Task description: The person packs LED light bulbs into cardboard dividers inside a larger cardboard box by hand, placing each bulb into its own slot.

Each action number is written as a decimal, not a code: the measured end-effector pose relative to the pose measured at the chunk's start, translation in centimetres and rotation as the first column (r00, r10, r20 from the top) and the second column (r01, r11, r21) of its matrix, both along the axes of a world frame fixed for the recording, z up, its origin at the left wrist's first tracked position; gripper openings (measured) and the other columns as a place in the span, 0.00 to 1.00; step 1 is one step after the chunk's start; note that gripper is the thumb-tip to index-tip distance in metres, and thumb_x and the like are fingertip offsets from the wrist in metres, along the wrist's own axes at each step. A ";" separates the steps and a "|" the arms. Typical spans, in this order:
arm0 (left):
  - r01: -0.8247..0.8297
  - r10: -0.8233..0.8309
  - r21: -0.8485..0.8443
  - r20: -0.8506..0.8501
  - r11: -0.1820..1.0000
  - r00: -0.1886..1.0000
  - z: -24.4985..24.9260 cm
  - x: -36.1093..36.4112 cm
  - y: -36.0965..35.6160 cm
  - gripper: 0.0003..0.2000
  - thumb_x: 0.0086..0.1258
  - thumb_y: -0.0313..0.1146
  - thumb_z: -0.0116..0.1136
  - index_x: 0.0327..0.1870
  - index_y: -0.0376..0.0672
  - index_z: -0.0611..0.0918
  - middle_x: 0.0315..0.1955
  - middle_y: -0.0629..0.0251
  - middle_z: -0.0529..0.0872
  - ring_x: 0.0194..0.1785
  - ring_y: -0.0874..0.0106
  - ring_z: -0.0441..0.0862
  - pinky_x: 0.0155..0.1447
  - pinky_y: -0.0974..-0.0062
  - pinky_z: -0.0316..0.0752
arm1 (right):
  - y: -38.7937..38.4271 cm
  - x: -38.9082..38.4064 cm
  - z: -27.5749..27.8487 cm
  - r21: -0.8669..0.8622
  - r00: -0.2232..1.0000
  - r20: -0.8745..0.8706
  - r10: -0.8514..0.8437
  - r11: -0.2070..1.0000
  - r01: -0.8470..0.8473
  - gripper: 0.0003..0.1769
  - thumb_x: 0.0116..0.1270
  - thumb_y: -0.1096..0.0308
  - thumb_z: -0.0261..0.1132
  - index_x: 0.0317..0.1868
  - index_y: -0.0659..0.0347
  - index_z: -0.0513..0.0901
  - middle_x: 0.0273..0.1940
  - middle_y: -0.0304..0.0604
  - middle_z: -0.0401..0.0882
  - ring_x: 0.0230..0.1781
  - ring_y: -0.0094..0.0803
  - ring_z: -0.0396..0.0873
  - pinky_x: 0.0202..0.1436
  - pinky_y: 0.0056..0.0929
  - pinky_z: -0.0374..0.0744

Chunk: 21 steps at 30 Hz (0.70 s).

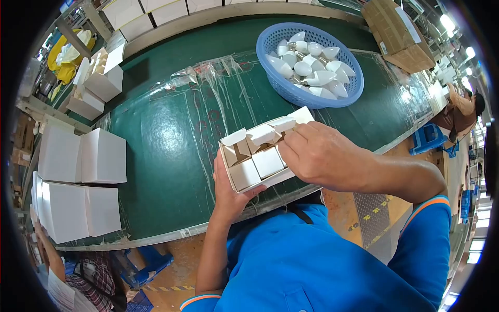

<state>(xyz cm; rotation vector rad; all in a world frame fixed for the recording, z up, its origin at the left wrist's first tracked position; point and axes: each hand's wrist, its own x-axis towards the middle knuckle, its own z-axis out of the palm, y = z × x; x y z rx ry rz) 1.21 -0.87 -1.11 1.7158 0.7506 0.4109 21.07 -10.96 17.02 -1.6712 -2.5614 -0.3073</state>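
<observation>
A white carton (282, 182) is tilted in front of me at the belt's near edge, with several small white boxes (243, 174) standing in it in rows. Some far-row boxes have their flaps (263, 135) raised and their tops uncovered. My left hand (227, 193) is wrapped around the carton's left end, thumb along the near side. At the right end, my right hand (318, 152) is closed, knuckles up, with its fingertips down among the box tops. What those fingers pinch, if anything, is hidden.
Beyond the carton sits a blue plastic basket (274, 86) of white bulbs (314, 63). White cartons (78, 205) stand at the left, more (104, 83) behind them. A brown cardboard box (397, 39) is at the back right. Other people (460, 112) sit at both ends of the green belt (161, 171).
</observation>
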 end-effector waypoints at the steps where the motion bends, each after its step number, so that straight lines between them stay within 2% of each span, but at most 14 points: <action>1: -0.002 0.003 0.074 -0.015 0.997 1.000 -0.2 -0.1 0.0 0.60 0.38 0.37 0.83 0.75 0.39 0.54 0.65 0.51 0.68 0.67 0.50 0.66 0.70 0.55 0.60 | -0.1 0.0 0.0 -0.014 0.999 -0.035 0.023 1.000 -0.024 0.05 0.50 0.70 0.63 0.26 0.62 0.77 0.25 0.43 0.77 0.29 0.37 0.79 0.35 0.35 0.78; 2: -0.005 0.009 0.148 -0.027 0.989 1.000 -0.2 -0.2 -0.1 0.60 0.38 0.37 0.84 0.75 0.39 0.54 0.65 0.52 0.67 0.67 0.50 0.65 0.70 0.55 0.60 | 0.0 0.3 -0.1 -0.013 0.999 -0.039 0.018 1.000 -0.018 0.05 0.50 0.70 0.63 0.26 0.62 0.77 0.25 0.43 0.77 0.29 0.37 0.79 0.35 0.35 0.78; 4: -0.006 0.010 0.129 -0.031 0.992 0.999 0.4 0.0 -0.1 0.61 0.38 0.37 0.84 0.75 0.38 0.53 0.65 0.52 0.67 0.67 0.50 0.66 0.70 0.56 0.60 | 0.4 0.8 0.0 0.047 0.991 -0.130 0.024 0.999 -0.018 0.04 0.50 0.69 0.63 0.26 0.60 0.77 0.26 0.42 0.77 0.28 0.37 0.79 0.34 0.35 0.77; 5: -0.003 0.008 0.131 -0.034 0.991 0.999 0.4 0.0 -0.1 0.61 0.38 0.37 0.84 0.75 0.38 0.53 0.65 0.52 0.67 0.67 0.50 0.66 0.70 0.56 0.60 | 0.1 0.4 0.7 0.067 0.996 -0.093 0.002 0.998 0.004 0.04 0.51 0.69 0.63 0.25 0.60 0.77 0.26 0.42 0.77 0.29 0.37 0.79 0.34 0.34 0.76; 7: -0.005 0.010 0.133 -0.042 0.991 0.999 0.4 -0.1 0.0 0.61 0.38 0.37 0.84 0.75 0.38 0.53 0.65 0.52 0.67 0.67 0.50 0.66 0.70 0.56 0.61 | -0.4 -1.1 2.2 0.079 0.990 -0.136 0.043 0.996 -0.032 0.04 0.51 0.69 0.63 0.25 0.60 0.77 0.26 0.42 0.77 0.30 0.37 0.79 0.34 0.34 0.76; 9: -0.004 0.004 0.018 -0.013 1.000 1.000 0.5 -0.1 0.0 0.61 0.38 0.38 0.84 0.75 0.38 0.53 0.64 0.52 0.68 0.66 0.50 0.66 0.69 0.56 0.61 | -0.2 -1.7 1.8 0.096 0.981 -0.178 0.075 0.994 -0.058 0.04 0.51 0.69 0.63 0.25 0.59 0.77 0.26 0.41 0.77 0.31 0.37 0.79 0.34 0.34 0.76; 11: -0.004 0.004 0.025 0.004 1.000 1.000 0.0 -0.1 0.0 0.61 0.38 0.39 0.84 0.75 0.38 0.53 0.64 0.52 0.68 0.66 0.51 0.67 0.69 0.56 0.61 | 0.3 -1.9 0.2 0.007 0.977 -0.205 0.057 0.998 -0.056 0.04 0.51 0.69 0.63 0.26 0.60 0.78 0.27 0.41 0.77 0.32 0.36 0.78 0.36 0.33 0.76; 15: -0.011 0.005 0.081 0.067 0.997 0.998 0.2 0.1 -0.1 0.61 0.39 0.40 0.84 0.75 0.38 0.52 0.63 0.52 0.69 0.65 0.51 0.68 0.69 0.55 0.61 | 1.0 -2.0 0.6 -0.049 0.984 -0.176 0.037 0.998 -0.047 0.05 0.51 0.69 0.64 0.25 0.62 0.80 0.27 0.42 0.79 0.32 0.36 0.79 0.37 0.34 0.77; 18: -0.028 0.024 0.060 0.062 0.998 0.998 1.4 0.3 -0.3 0.61 0.40 0.41 0.84 0.75 0.38 0.53 0.63 0.52 0.69 0.65 0.51 0.68 0.69 0.55 0.61 | 1.3 -2.3 1.4 -0.150 0.991 -0.133 0.005 0.988 -0.025 0.05 0.50 0.70 0.65 0.24 0.63 0.82 0.26 0.45 0.81 0.33 0.38 0.81 0.36 0.33 0.78; 21: -0.004 -0.009 0.129 0.095 0.992 0.995 1.0 0.3 -0.2 0.60 0.41 0.42 0.84 0.75 0.38 0.53 0.64 0.52 0.69 0.66 0.51 0.68 0.69 0.55 0.61 | 1.5 -3.0 1.4 -0.236 0.998 -0.055 0.012 0.972 -0.024 0.08 0.49 0.71 0.63 0.29 0.65 0.77 0.28 0.46 0.76 0.29 0.36 0.77 0.33 0.36 0.76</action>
